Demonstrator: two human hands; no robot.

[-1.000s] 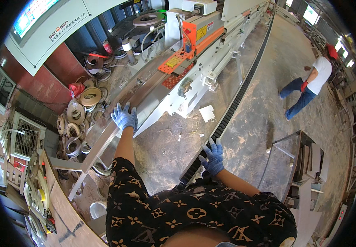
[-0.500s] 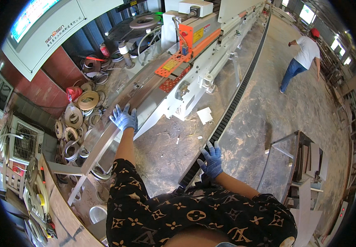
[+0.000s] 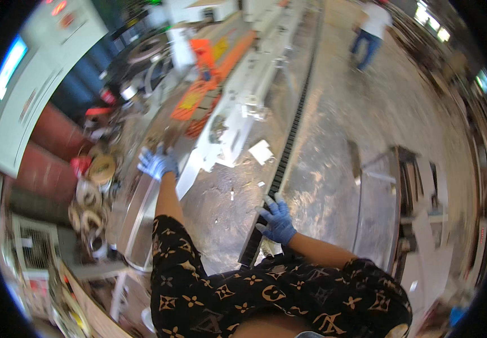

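My left hand [image 3: 159, 162], in a blue glove, lies with fingers spread at the near end of the long machine's bed. Under and beside it runs a long brown strip or panel [image 3: 139, 222], blurred here; whether I press on it or on the bed, I cannot tell. My right hand [image 3: 278, 221], gloved the same way, rests with fingers apart on the near part of a black roller track [image 3: 284, 163] in a narrow rail. Neither hand grips anything. Ahead of my left hand, the machine carries an orange perforated guard [image 3: 190, 104].
Rolls of edging tape [image 3: 101, 169] are heaped on the left below a white cabinet [image 3: 52, 62] with a lit screen. A metal-framed rack [image 3: 395, 186] with boards stands at right. White scrap [image 3: 261, 152] lies on the floor. A person [image 3: 372, 28] in a white shirt is far ahead.
The view has swung, so the machine sits further left, and the picture is blurrier. The person in white has walked farther off. Both my hands stay spread in about the same places.
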